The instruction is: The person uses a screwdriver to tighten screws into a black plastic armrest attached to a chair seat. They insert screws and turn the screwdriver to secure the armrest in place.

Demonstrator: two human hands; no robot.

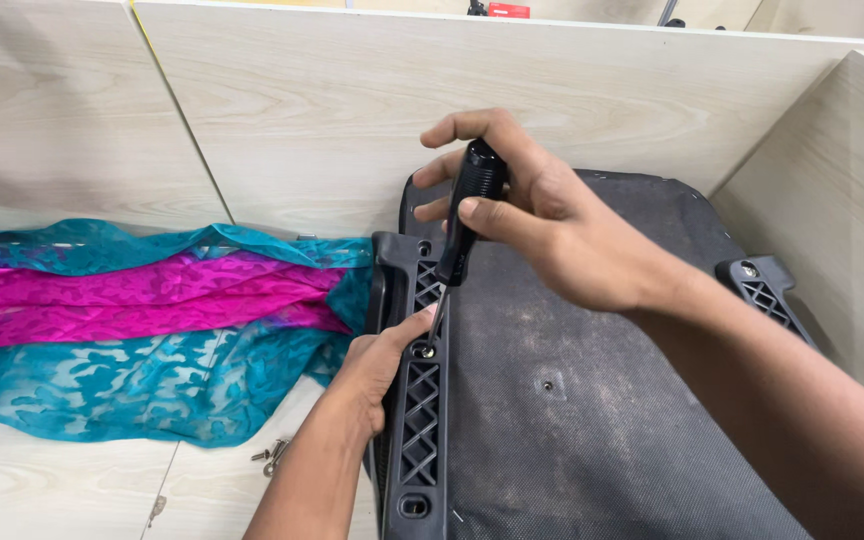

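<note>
My right hand [542,225] grips the black handle of a screwdriver [462,225], held nearly upright with its tip down on a screw [427,351] in a black lattice bracket [414,400]. The bracket runs along the left edge of an upturned black chair seat [592,400] covered in dusty mesh fabric. My left hand [377,365] clasps the bracket's left side, thumb beside the screw. A second black bracket [767,290] sits at the seat's right edge.
A teal and magenta patterned cloth [132,330] lies on the light wooden table to the left. A few loose screws [272,455] rest near my left forearm. Wooden partition walls [302,110] stand behind and to the right.
</note>
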